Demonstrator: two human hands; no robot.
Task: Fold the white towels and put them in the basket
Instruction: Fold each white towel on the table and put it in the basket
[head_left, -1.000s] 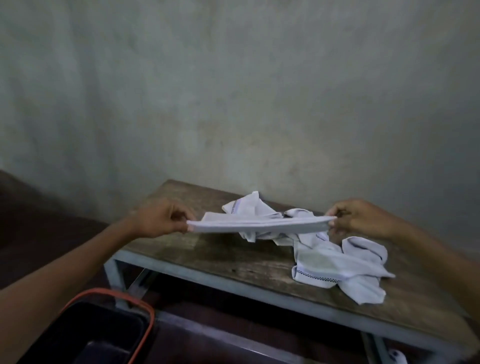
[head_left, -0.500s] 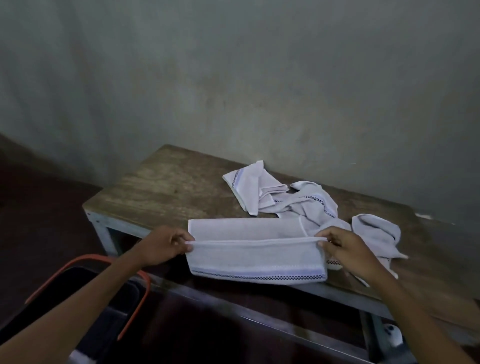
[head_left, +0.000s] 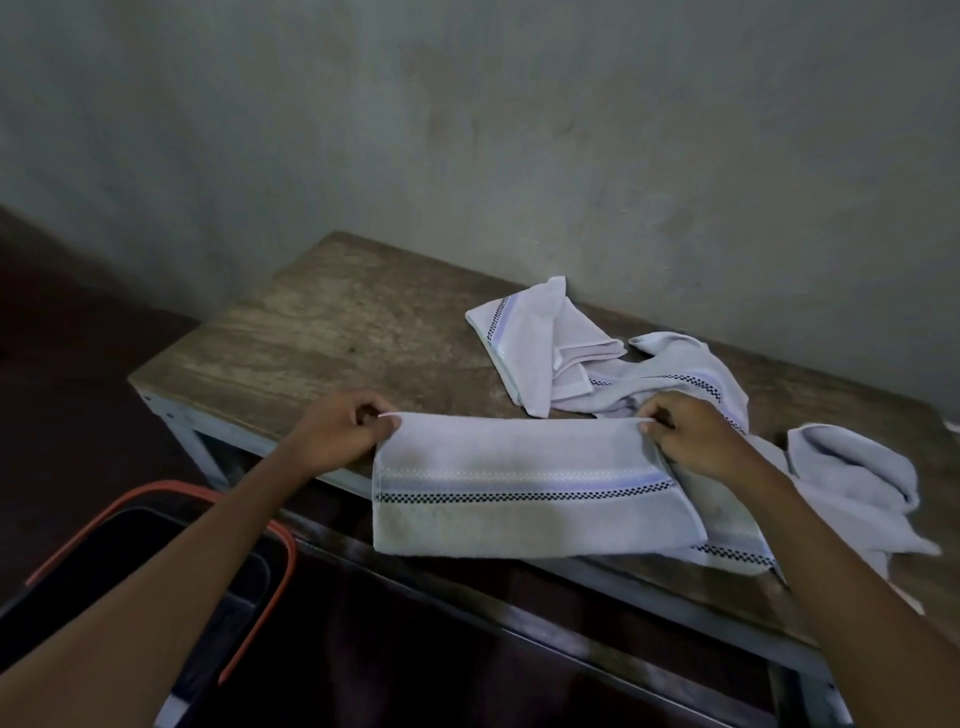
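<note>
- Evidently to pull the fold taut and square, the left hand (head_left: 343, 434) and right hand (head_left: 696, 439) each pinch a far corner of the towel (head_left: 519, 483), which lies over the near edge of the table (head_left: 322, 332).
- Loose towels (head_left: 675, 379) crowd behind and to the right of it, apparently touching it.
- The basket (head_left: 156, 487) waits on the floor at the left.

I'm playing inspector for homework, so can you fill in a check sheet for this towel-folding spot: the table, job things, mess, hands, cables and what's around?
Surface: worn brown wooden table on a pale metal frame.
Job's things: white striped cloth towel, folded double, hangs over the table's front edge; crumpled white towels lie behind it and to the right; black plastic basket with orange rim sits low on the left.
Clutter: nothing seen.
Grippers: left hand pinches the towel's top left corner; right hand pinches its top right corner.
Cables: nothing seen.
Surroundings: grey-green plaster wall; dark floor.
</note>
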